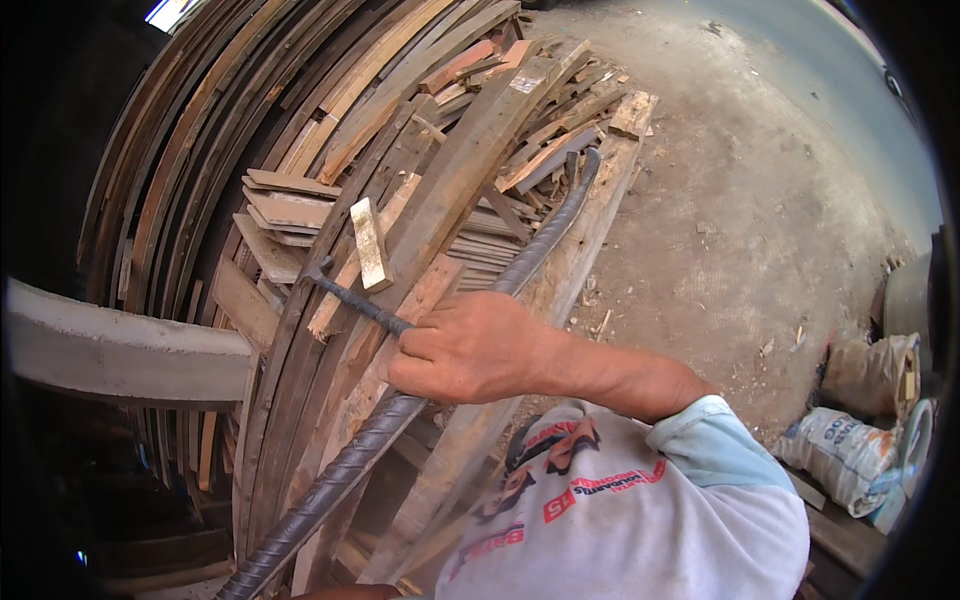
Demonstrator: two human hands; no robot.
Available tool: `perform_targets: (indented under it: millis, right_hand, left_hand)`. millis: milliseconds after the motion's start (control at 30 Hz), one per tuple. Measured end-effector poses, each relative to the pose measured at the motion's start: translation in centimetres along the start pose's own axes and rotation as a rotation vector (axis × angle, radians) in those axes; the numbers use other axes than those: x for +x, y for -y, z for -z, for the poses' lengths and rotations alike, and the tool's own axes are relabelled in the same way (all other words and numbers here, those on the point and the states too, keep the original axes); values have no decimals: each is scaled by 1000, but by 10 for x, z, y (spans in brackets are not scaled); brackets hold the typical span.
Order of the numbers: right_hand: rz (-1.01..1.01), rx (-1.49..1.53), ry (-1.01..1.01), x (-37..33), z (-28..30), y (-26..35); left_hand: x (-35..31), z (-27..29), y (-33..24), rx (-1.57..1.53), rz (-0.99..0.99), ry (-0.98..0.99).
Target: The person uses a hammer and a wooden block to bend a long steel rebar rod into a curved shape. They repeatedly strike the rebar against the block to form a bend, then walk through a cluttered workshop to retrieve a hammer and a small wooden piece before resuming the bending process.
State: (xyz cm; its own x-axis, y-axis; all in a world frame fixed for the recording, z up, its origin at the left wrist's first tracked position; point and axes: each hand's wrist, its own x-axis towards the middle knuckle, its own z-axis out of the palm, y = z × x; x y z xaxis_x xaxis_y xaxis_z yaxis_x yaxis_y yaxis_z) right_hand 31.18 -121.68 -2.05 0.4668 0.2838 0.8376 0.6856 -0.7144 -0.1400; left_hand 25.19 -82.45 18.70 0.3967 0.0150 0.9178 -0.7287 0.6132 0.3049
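My right hand is closed in a fist around a short, dark ribbed metal rod with a small knobbed or bent end pointing left. Directly under the fist runs a long, thick ribbed steel pry bar, slanting from the lower left to a hooked, split tip at the upper right. Whether the fist also grips this bar, or the two are joined, I cannot tell. A short pale wood block lies on boards just beyond the rod. Only a sliver of skin on my left side shows at the lower edge; its fingers are hidden.
Long boards are stacked at the far left. A concrete beam juts in from the left. Loose planks and offcuts lie under and beyond the bar. Sacks stand at the right by the dirt floor.
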Motion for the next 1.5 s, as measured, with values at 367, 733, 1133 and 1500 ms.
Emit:
perform_targets:
  millis: [367,733,1133,1500]
  right_hand:
    - [-613,-30,-550,-88,58,-87]
    - [-927,-12,283,-133,79,-207]
    - [-443,-426,731,-21,105,-216]
    - [-35,652,596,82,-42,61]
  left_hand:
    - [-204,81,-18,381,15,-680]
    - [-301,92,-9,-183,-45,-868]
    - [-337,67,-7,-263,-161,-1096]
    - [-351,63,-12,-283,-166,-1191]
